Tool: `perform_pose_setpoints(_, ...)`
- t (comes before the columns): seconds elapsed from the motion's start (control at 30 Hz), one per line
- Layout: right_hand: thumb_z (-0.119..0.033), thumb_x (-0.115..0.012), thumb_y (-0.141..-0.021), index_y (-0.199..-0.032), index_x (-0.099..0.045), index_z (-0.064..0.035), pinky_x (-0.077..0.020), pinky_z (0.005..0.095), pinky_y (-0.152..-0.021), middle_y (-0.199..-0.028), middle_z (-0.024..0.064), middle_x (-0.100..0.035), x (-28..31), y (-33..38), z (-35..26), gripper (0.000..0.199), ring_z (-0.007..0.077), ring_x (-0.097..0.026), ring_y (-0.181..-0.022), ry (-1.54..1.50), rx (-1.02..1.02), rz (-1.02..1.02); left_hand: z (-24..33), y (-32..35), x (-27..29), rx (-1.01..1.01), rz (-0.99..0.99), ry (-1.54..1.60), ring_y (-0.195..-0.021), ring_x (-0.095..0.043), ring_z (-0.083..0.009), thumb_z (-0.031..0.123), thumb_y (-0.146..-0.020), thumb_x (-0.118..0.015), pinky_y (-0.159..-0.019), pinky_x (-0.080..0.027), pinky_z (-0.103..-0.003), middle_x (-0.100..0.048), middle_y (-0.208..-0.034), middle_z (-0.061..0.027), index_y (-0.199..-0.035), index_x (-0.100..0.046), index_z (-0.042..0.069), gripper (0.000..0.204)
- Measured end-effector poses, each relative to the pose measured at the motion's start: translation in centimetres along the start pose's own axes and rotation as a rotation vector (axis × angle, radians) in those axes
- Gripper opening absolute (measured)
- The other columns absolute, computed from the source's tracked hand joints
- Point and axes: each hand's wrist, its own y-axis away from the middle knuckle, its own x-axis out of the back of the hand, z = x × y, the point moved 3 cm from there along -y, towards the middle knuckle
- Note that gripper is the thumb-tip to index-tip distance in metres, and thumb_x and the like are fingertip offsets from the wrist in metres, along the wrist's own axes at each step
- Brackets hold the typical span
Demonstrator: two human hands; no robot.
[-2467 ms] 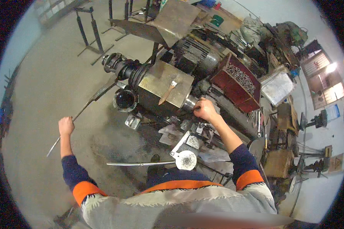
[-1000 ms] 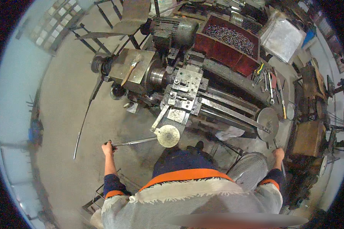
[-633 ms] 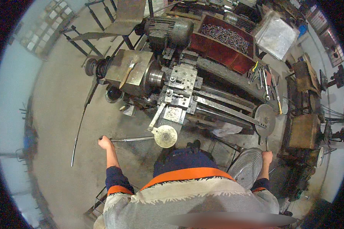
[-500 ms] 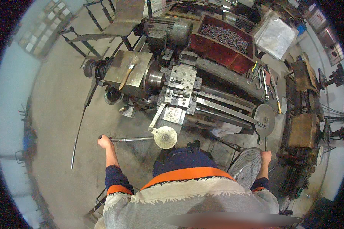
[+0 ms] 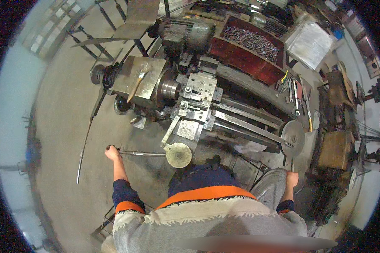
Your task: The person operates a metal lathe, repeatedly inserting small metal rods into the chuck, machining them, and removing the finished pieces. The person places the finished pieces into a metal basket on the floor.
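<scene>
At the end of a long metal lever [image 5: 144,153], my left hand [image 5: 112,152] is wrapped round the dark handle tip. That lever runs to a pale round disc [image 5: 178,155] on the near side of a small lathe [image 5: 198,95]. Off to the right, my right hand [image 5: 291,179] grips a short lever handle [image 5: 292,165] below a dark grey disc [image 5: 292,138]. A flat linkage bar [image 5: 249,126] joins this disc to the lathe's slide. The chuck [image 5: 170,90] is at the slide's left; whether it holds a workpiece is too small to tell.
A wood-handled brush [image 5: 136,87] lies on the headstock cover. Behind the lathe stand a motor [image 5: 188,36] and a red bin [image 5: 245,61] of small metal parts. Wrenches [image 5: 296,97] lie at right. A round grey mesh-like piece [image 5: 269,187] is beside my right arm.
The whole view has shifted and tilted slightly. Both hands keep their grip on the same levers, and the left lever slopes a little more. The round grey piece looks more blurred.
</scene>
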Motion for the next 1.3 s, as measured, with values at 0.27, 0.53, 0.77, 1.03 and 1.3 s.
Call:
perform_pose_setpoints(0.27, -0.030, -0.060, -0.065, -0.083, -0.057, -0.0007, -0.0449, 0.0432, -0.073, -0.090, 0.0189, -0.058, -2.3, -12.7, 6.4, 0.035, 0.0364, -0.055, -0.085, 0.238, 0.167, 0.096, 2.1, 6.1, -4.9, 0.316, -0.067, 0.465, -0.044, -0.053, -0.0249, 0.001, -0.071, -0.044, -0.038, -0.045, -0.037, -0.052, -0.059, -0.0170, -0.068, -0.045, -0.011, 0.012)
perform_pose_setpoints(0.53, -0.025, -0.050, -0.070, -0.076, -0.055, 0.0013, -0.0455, 0.0464, -0.065, -0.078, 0.0219, -0.059, -3.0, -13.6, 7.5, 0.028, 0.0419, -0.056, -0.075, 0.207, 0.380, 0.140, 5.7, 2.7, -13.9, 0.100, -0.400, 0.182, -0.042, -0.052, -0.0229, 0.001, -0.068, -0.052, -0.041, -0.049, -0.034, -0.052, -0.060, -0.0139, -0.072, -0.048, -0.010, 0.012)
perform_pose_setpoints(0.77, -0.024, -0.057, -0.065, -0.080, -0.059, 0.0013, -0.0458, 0.0436, -0.075, -0.088, 0.0258, -0.059, -1.8, -3.7, 3.0, 0.030, 0.0390, -0.057, -0.087, 0.038, 0.034, -0.016, 9.9, 5.9, -16.0, 0.101, -0.434, 0.337, -0.041, -0.054, -0.0231, -0.001, -0.067, -0.051, -0.037, -0.047, -0.034, -0.055, -0.061, -0.0143, -0.076, -0.049, -0.009, 0.012)
perform_pose_setpoints(1.03, -0.026, -0.056, -0.066, -0.082, -0.057, 0.0051, -0.0443, 0.0452, -0.075, -0.086, 0.0288, -0.057, -1.6, -1.1, 2.1, 0.035, 0.0432, -0.055, -0.087, -0.104, -0.012, -0.057, 12.8, 8.6, -13.7, 0.047, -0.364, 0.220, -0.042, -0.053, -0.0226, -0.002, -0.068, -0.048, -0.038, -0.045, -0.034, -0.053, -0.059, -0.0144, -0.072, -0.048, -0.009, 0.009)
perform_pose_setpoints(1.3, -0.025, -0.055, -0.062, -0.079, -0.061, 0.0008, -0.0453, 0.0463, -0.069, -0.077, 0.0249, -0.059, 1.1, -5.7, 4.4, 0.032, 0.0415, -0.057, -0.075, 0.079, 0.280, 0.134, 9.1, 7.7, -14.4, 0.099, -0.389, 0.281, -0.042, -0.052, -0.0216, 0.001, -0.069, -0.048, -0.036, -0.045, -0.034, -0.051, -0.059, -0.0142, -0.078, -0.042, -0.008, 0.015)
